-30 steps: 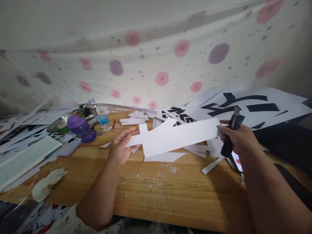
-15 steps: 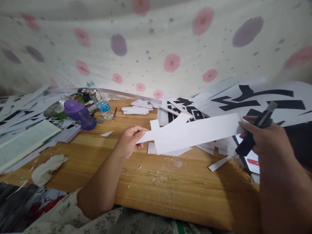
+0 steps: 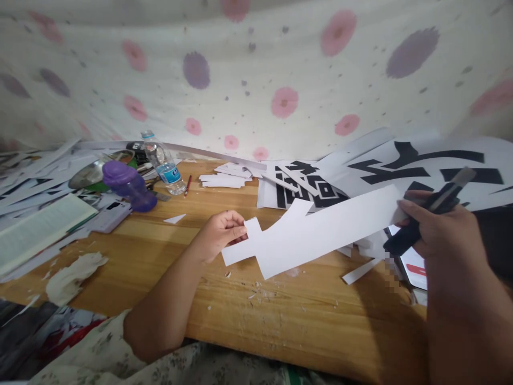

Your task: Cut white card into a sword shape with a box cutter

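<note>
At the far left, loose papers (image 3: 24, 187) are covering the surface (image 3: 312, 331), with an open book (image 3: 40, 232) lying near a crumpled white scrap (image 3: 74, 275). A metal bowl (image 3: 86, 174) is sitting partly behind a purple cup (image 3: 130, 184), and a clear bottle with a blue label (image 3: 168, 174) is leaning beside the cup. A red pencil (image 3: 188, 185) is lying just right of the bottle; a triangular paper piece (image 3: 175, 219) is resting nearer the person.

The left hand (image 3: 224, 235) is closing thumb and fingers on the white cutout (image 3: 320, 230), pinching it near its small upright tab. The cutout is hanging above the surface, slanting upward to the right, between the two hands. Beyond it, stacked paper strips (image 3: 224, 179) and a sheet with black characters (image 3: 267, 195) are lying by the patterned cloth (image 3: 240, 64).

The right hand (image 3: 444, 235) is clamping around a dark tool (image 3: 430, 214) while its thumb is pressing on the cutout's right end. A phone (image 3: 414, 266) with a lit screen is lying below that hand, and a large sheet with black strokes (image 3: 380, 184) is spreading out behind it.
</note>
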A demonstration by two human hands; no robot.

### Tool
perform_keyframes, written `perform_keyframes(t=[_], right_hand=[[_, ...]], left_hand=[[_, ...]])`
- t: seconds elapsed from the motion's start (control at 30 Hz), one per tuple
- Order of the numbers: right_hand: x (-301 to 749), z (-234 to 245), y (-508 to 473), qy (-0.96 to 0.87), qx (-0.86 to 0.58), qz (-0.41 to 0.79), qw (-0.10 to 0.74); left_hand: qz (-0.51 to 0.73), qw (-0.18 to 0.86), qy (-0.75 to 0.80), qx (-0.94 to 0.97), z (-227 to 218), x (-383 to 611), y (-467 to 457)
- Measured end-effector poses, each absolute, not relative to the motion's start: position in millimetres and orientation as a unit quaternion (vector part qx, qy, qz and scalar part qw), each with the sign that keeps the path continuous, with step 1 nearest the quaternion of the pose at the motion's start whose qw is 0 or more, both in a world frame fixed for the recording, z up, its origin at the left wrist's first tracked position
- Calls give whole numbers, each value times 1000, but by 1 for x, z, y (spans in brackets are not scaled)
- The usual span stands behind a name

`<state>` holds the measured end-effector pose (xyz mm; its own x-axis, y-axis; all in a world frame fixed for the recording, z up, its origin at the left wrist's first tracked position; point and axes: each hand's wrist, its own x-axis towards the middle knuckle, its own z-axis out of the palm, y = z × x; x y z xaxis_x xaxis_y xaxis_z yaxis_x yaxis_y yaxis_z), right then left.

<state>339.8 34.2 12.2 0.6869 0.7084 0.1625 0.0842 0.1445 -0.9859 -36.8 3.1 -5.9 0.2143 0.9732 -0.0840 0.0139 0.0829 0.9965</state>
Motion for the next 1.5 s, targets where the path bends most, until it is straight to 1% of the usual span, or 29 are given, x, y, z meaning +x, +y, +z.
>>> perform_keyframes(t=[0.13, 0.43, 0.77, 1.07, 1.27, 1.4, 1.5], right_hand=[[334, 17, 31, -333, -595, 242, 690], [342, 10, 34, -342, -588, 227, 697], [333, 16, 29, -351, -605, 214, 682], [336, 13, 29, -351, -598, 203, 691], [331, 17, 27, -337, -621, 209, 676], [325, 20, 25, -335, -619, 201, 682], [326, 18, 27, -332, -626, 202, 676]], left_hand=[[421, 586, 460, 518, -10, -36, 4], [420, 595, 467, 502, -12, -33, 3], [400, 598, 474, 508, -12, -33, 1], [410, 599, 479, 493, -8, -30, -2], [420, 609, 476, 476, -6, -31, -2], [412, 629, 439, 492, -9, -31, -2], [404, 619, 409, 535, -12, -30, -4]])
